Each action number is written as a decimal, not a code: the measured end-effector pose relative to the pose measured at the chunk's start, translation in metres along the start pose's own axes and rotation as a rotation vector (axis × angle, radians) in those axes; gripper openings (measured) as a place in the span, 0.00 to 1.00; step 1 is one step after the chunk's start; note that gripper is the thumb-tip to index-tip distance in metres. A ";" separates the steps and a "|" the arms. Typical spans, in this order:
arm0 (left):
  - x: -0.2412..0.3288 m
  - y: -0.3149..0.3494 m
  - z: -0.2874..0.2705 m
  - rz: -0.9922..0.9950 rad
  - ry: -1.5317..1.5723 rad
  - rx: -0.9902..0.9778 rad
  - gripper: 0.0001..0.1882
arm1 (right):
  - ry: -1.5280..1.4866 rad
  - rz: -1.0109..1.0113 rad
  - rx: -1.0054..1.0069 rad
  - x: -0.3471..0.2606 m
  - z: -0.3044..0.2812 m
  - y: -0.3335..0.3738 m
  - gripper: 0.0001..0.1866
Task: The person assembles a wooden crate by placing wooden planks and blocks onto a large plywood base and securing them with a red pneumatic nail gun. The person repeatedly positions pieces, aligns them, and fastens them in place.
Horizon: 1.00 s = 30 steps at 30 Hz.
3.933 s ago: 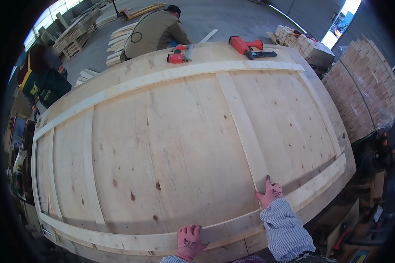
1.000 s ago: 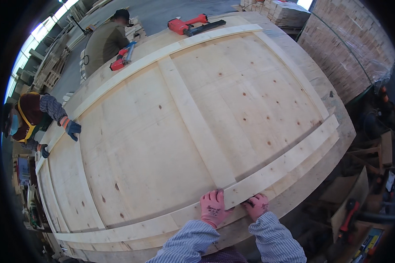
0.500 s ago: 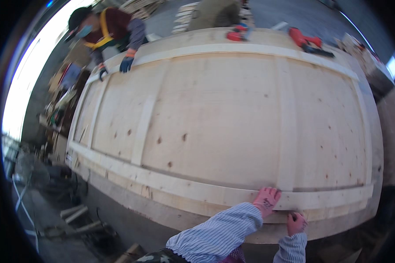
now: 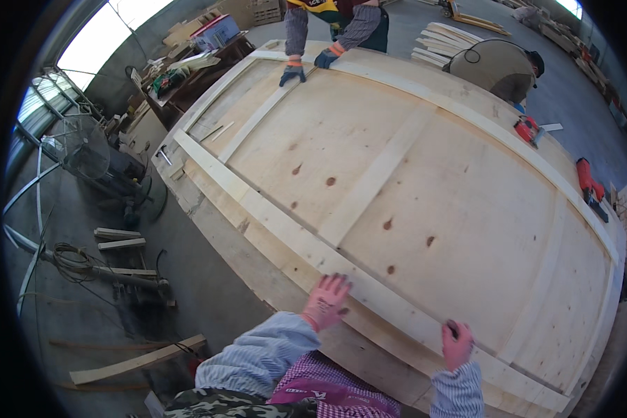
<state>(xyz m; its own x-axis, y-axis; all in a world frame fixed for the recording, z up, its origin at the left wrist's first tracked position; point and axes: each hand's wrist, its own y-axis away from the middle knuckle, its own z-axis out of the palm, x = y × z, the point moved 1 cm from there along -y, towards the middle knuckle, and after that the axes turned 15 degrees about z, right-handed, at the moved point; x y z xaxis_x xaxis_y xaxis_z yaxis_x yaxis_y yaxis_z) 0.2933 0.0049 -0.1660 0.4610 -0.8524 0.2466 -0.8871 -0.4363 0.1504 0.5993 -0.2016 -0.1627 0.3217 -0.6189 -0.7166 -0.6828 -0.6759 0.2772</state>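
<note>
A large plywood panel (image 4: 460, 188) with pale wooden strips along its edges and across it lies in front of me. My left hand (image 4: 327, 301), in a pink glove, has its fingers spread at the near long strip (image 4: 275, 221). Farther right along that strip is my right hand (image 4: 458, 346), also pink-gloved, its fingers curled. A small dark spot shows at its fingertips; what it is cannot be made out. At the far side, a co-worker's blue-gloved hands (image 4: 293, 72) rest by the end of a cross strip (image 4: 266, 115).
Two red power tools, one a nail gun (image 4: 590, 187), lie along the far right edge. Another person (image 4: 492, 68) bends beyond the panel beside stacked boards (image 4: 444, 43). On the left floor are a fan (image 4: 85, 148), a coiled cable (image 4: 73, 261) and loose wood pieces (image 4: 138, 362).
The view has swung left, showing more of the floor. My left hand has slid leftward along the near strip, and the hands are farther apart. My right hand has come up to the strip.
</note>
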 end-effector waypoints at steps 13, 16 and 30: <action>-0.216 -0.021 -0.019 0.243 -0.078 -0.156 0.54 | 0.047 0.338 -0.173 -0.202 0.286 -0.106 0.30; -0.230 -0.030 -0.022 0.387 -0.061 -0.218 0.52 | 0.103 0.399 -0.158 -0.229 0.309 -0.105 0.27; -0.237 -0.032 -0.019 0.468 0.058 -0.070 0.46 | 0.528 0.612 -0.194 -0.254 0.313 -0.088 0.34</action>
<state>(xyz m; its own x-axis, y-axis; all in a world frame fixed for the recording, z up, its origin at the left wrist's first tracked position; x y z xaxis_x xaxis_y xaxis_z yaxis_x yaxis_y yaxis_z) 0.2125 0.2264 -0.2108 0.0141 -0.9345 0.3556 -0.9972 0.0132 0.0742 0.3723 0.1404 -0.2055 0.2289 -0.9732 -0.0223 -0.7272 -0.1862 0.6607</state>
